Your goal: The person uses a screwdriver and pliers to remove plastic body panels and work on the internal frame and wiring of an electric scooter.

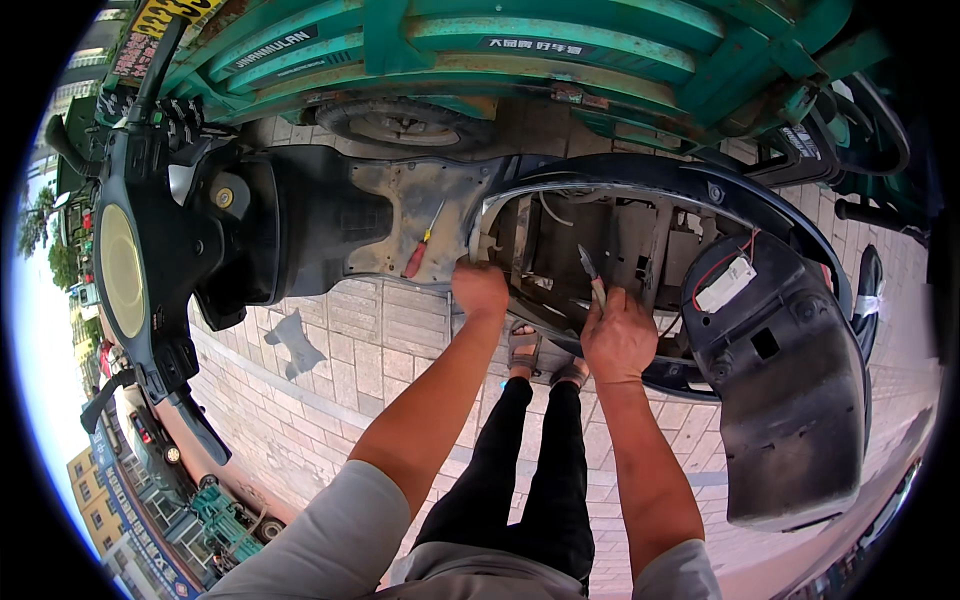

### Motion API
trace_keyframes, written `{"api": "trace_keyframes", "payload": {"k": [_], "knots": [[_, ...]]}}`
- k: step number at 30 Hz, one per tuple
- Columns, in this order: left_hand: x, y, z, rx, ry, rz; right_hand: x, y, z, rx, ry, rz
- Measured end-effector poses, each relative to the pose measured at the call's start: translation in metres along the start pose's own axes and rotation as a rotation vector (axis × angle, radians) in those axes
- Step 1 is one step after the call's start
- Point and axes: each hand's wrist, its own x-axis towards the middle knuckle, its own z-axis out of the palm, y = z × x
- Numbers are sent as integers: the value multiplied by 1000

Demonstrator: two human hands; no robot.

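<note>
Taking the oval opening of the scooter's black body shell (640, 172) as a dial, twelve away from the person, the right hand (618, 338) is at six o'clock, fingers closed round a small hand tool (588, 262) whose metal end points toward eleven over the bay. Well apart from it, the left hand (480, 290) sits curled at the opening's edge near nine; whether it clamps the edge is hidden. The tool looks light, stiff and hard, narrow at the tip, so the pale handle is the place to hold. The shell is probably thin plastic, rigid along its curve but springy across, and likely slippery where dusty; its rim offers the best purchase. At four, a moulded black panel (790, 430) carrying a white box (726, 284) seems light but bulky, best taken by its outer edges, clear of the box.
</note>
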Motion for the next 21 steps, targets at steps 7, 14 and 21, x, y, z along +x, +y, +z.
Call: {"api": "trace_keyframes", "payload": {"k": [7, 14, 21], "knots": [[45, -17, -14, 9, -143, 99, -3, 9, 9, 62, 38, 14], [52, 22, -17, 447, -280, 135, -5, 12, 9, 90, 57, 15], [46, 18, -19, 391, -118, 259, -4, 12, 7, 109, 74, -4]]}}
